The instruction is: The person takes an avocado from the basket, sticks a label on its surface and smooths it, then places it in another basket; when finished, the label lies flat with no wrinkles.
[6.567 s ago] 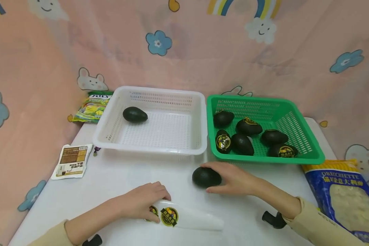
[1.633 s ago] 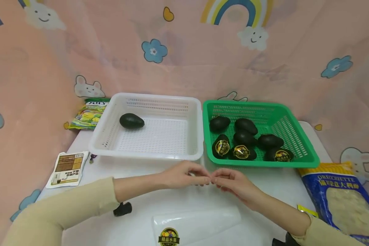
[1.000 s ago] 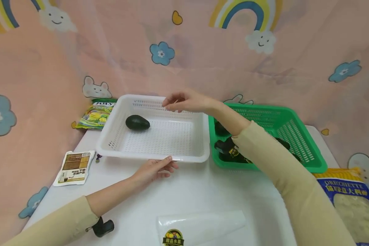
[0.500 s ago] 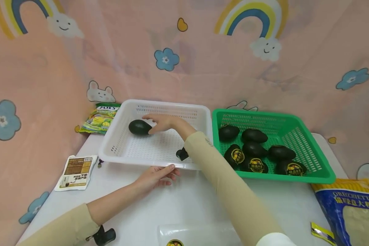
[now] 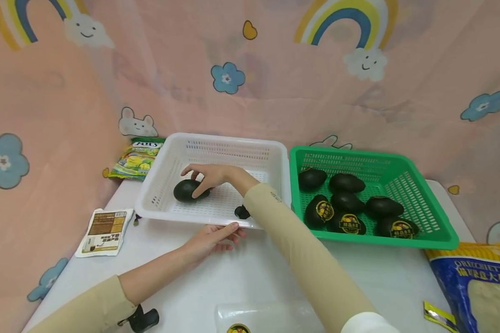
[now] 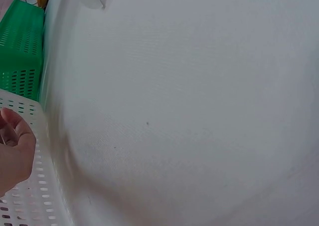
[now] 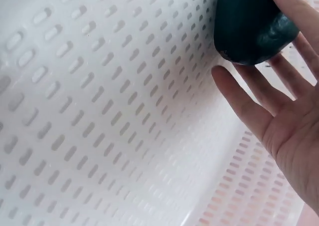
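Observation:
In the white basket (image 5: 158,214) my right hand (image 5: 211,176) holds a dark, smooth avocado (image 5: 184,190), thumb on the near side. The right wrist view shows the thumb over the avocado (image 7: 251,29) and the fingers behind it, close to the perforated wall. No sticker shows on its visible skin. My left hand (image 5: 210,238) grips the white basket's front rim, thumb on top and fingers below. To the right, several avocados (image 5: 347,202) lie in a green basket (image 5: 383,240); some show round black-and-gold stickers (image 5: 350,224).
A clear sheet (image 5: 271,317) with a black-and-gold sticker lies at the front of the white table. A candy bag (image 5: 135,159) and a flat white-and-brown packet (image 5: 105,232) are at left. A pasta bag (image 5: 475,282) and small yellow packet (image 5: 439,316) are at right.
The avocado on the table earlier is gone from there, and the green basket holds one more. My right hand reached into the white basket, took its avocado and moved it nearer; my left reached the rim.

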Motion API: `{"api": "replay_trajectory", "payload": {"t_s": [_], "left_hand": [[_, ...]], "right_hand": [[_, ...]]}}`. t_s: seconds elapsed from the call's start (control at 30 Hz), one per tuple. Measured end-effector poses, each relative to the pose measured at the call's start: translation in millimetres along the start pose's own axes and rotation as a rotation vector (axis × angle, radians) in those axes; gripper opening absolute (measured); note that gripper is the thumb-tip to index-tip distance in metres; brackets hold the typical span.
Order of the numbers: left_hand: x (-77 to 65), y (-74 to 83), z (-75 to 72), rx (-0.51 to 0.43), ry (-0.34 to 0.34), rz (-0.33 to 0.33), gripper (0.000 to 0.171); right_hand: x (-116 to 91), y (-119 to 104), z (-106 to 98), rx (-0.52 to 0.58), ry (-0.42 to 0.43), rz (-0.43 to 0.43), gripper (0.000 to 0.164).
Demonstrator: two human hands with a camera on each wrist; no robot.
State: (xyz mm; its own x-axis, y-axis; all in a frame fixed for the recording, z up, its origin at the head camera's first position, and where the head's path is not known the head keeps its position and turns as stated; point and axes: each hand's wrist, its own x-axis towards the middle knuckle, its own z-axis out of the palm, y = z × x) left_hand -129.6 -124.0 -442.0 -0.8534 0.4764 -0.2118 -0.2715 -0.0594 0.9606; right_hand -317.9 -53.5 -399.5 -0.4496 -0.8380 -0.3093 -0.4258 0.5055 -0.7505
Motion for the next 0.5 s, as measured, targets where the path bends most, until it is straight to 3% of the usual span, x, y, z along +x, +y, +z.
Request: {"api": "replay_trajectory", "payload": {"t_s": [0.27,0.4,0.5], "left_hand": [[1.5,1.5,1.9,0.028,0.014,-0.007,0.043],[0.6,0.5,2.2,0.040,0.031,-0.013,0.047],[-0.3,0.2,2.9,0.048,0.028,-0.010,0.046]], "right_hand": [[-23.6,-14.8,-6.0,-0.071,-0.089,0.031,0.054],[-63.0,-26.8,-22.1,-0.130,-0.063,-0.056,0.055],[-109.9,-34.3,-28.6,-0.179,-0.022,-0.121,0.055]]}}
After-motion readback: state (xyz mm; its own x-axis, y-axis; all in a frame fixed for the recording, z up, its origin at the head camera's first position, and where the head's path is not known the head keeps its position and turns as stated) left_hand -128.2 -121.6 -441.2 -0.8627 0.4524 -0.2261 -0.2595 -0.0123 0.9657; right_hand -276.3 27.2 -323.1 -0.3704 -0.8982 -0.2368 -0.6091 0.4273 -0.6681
